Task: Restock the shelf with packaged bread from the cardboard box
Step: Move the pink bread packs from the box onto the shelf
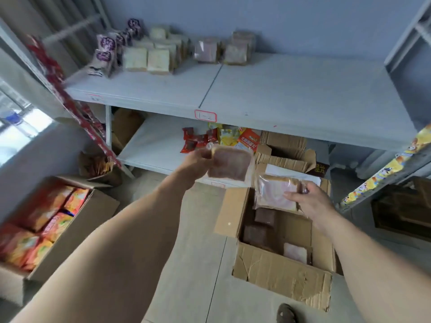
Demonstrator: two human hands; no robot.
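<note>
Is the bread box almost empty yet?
Partly. Several bread packs already sit on the upper shelf. The left hand and right hand each hold one pack. A few packs remain in the cardboard box.

Two hands are showing, two bread packs (229, 165) are being held, and two open boxes (283, 273) are standing on the floor.

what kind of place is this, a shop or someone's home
Probably a small shop's stockroom, not a home: a metal shelf with a numbered label, bread packs lined up on it, and open cardboard boxes of packaged goods on the floor.
</note>
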